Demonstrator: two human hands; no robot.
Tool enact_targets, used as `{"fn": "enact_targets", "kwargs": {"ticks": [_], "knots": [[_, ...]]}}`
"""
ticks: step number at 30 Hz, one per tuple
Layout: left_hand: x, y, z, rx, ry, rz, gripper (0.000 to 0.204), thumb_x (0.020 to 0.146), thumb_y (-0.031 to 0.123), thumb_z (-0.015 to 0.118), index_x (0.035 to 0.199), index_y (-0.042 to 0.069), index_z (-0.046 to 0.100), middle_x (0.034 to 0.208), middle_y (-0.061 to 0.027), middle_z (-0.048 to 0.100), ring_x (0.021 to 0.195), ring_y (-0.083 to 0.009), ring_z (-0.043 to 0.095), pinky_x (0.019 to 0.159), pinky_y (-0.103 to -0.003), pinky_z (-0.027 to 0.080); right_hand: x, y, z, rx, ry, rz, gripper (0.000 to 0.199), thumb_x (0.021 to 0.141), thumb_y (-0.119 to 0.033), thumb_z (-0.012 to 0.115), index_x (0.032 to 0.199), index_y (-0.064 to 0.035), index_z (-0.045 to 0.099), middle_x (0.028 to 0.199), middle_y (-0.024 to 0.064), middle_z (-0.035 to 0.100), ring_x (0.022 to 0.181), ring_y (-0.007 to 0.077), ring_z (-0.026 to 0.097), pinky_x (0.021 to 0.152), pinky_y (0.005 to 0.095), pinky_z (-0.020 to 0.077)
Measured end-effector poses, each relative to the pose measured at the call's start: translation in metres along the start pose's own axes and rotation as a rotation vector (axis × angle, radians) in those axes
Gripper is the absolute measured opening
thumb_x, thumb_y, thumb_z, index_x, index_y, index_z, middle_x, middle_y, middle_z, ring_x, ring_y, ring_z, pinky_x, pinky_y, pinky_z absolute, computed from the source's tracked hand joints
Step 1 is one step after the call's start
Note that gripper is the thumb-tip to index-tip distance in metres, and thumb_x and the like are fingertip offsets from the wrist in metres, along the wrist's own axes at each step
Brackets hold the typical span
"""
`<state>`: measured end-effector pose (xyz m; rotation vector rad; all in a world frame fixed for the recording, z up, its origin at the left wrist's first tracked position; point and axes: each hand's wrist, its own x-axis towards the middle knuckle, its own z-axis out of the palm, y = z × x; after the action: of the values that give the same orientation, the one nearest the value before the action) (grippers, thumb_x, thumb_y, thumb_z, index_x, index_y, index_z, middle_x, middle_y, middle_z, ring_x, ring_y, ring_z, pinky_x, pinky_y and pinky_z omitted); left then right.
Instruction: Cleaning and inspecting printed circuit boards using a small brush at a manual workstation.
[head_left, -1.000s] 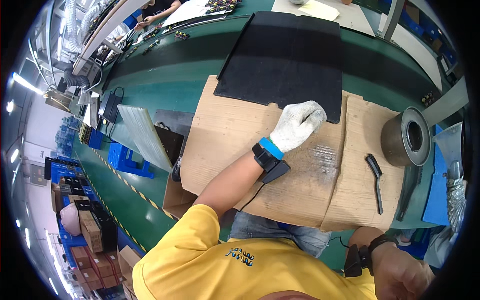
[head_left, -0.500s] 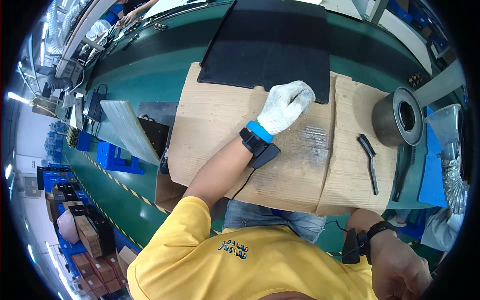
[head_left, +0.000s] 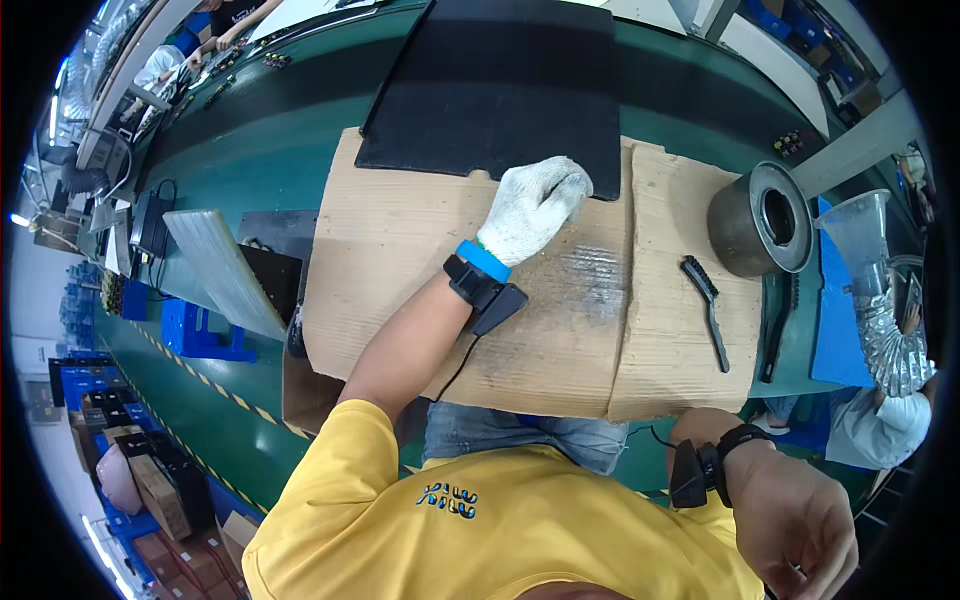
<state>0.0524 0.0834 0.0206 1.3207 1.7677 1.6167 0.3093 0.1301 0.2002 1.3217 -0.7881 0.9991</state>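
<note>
My left hand (head_left: 535, 208), in a white knitted glove, is closed above the cardboard sheet (head_left: 420, 270), next to the near edge of a black flat panel (head_left: 490, 95). What its curled fingers hold, if anything, is hidden. A dark, scuffed patch marks the cardboard just right of that hand. My bare right hand (head_left: 795, 525) is raised at the lower right, off the table, with fingers bent inward. Something tiny and shiny shows at its fingers, too small to name. Nearest to it on the cardboard lies a black-bristled brush (head_left: 708, 310).
A round metal can (head_left: 745, 225) stands at the right, with a dark-handled tool (head_left: 780, 335) nearby. Farther right are a clear funnel with a foil duct (head_left: 890, 345) and a blue sheet (head_left: 840, 310). A pale slanted board (head_left: 225, 270) stands left. Other people work at far left and right.
The whole view has shifted, so the table's things sit farther left. My left hand keeps its place over the cardboard. My right hand has risen slightly and turned, with its fingers showing more.
</note>
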Motion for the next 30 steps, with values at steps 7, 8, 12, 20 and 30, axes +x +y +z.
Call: {"fn": "enact_targets", "kwargs": {"ticks": [7, 8, 12, 20, 30], "knots": [[-0.005, 0.004, -0.001, 0.005, 0.035, -0.015, 0.024, 0.106, 0.014, 0.056, 0.096, -0.001, 0.072, 0.079, -0.0053, 0.068, 0.07, -0.0116, 0.063, 0.066, -0.029, 0.052, -0.062, 0.018, -0.077, -0.466, 0.279, 0.96, 0.048, 0.113, -0.048, 0.042, 0.088, -0.0077, 0.053, 0.087, 0.0098, 0.053, 0.075, 0.0216, 0.052, 0.071, 0.0385, 0.0468], [-0.007, 0.003, -0.001, -0.01, 0.023, -0.002, 0.024, 0.106, 0.014, 0.056, 0.096, -0.001, 0.072, 0.079, -0.0053, 0.068, 0.07, -0.0116, 0.063, 0.066, -0.029, 0.052, -0.091, 0.032, -0.098, -0.604, 0.308, 1.014, 0.048, 0.115, -0.042, 0.041, 0.091, -0.0023, 0.054, 0.09, 0.0132, 0.056, 0.074, 0.0238, 0.056, 0.069, 0.0401, 0.0507], [0.0, 0.005, 0.003, -0.029, 0.028, 0.004, 0.024, 0.106, 0.013, 0.056, 0.096, -0.001, 0.072, 0.079, -0.0047, 0.068, 0.07, -0.011, 0.062, 0.067, -0.028, 0.051, -0.176, 0.036, -0.156, -0.746, 0.522, 1.307, 0.045, 0.115, -0.039, 0.046, 0.091, -0.0028, 0.059, 0.089, 0.0097, 0.061, 0.073, 0.0179, 0.06, 0.07, 0.0325, 0.0529], [-0.001, 0.002, 0.002, 0.009, 0.041, 0.008, 0.021, 0.105, 0.012, 0.057, 0.096, -0.001, 0.072, 0.08, -0.0044, 0.068, 0.07, -0.0107, 0.062, 0.067, -0.028, 0.051, -0.219, 0.025, -0.17, -0.824, 0.682, 1.509, 0.033, 0.111, -0.033, 0.059, 0.091, -0.0071, 0.062, 0.08, 0.0021, 0.062, 0.069, 0.0118, 0.062, 0.065, 0.0263, 0.0506], [-0.002, 0.002, 0.002, -0.017, 0.024, 0.008, 0.02, 0.104, 0.01, 0.057, 0.097, -0.001, 0.072, 0.082, -0.0048, 0.069, 0.071, -0.0108, 0.062, 0.067, -0.028, 0.051, -0.224, 0.022, -0.171, -0.84, 0.607, 1.532, 0.029, 0.11, -0.028, 0.062, 0.091, -0.0068, 0.063, 0.082, 0.0027, 0.064, 0.069, 0.0121, 0.064, 0.066, 0.0248, 0.0499]]}}
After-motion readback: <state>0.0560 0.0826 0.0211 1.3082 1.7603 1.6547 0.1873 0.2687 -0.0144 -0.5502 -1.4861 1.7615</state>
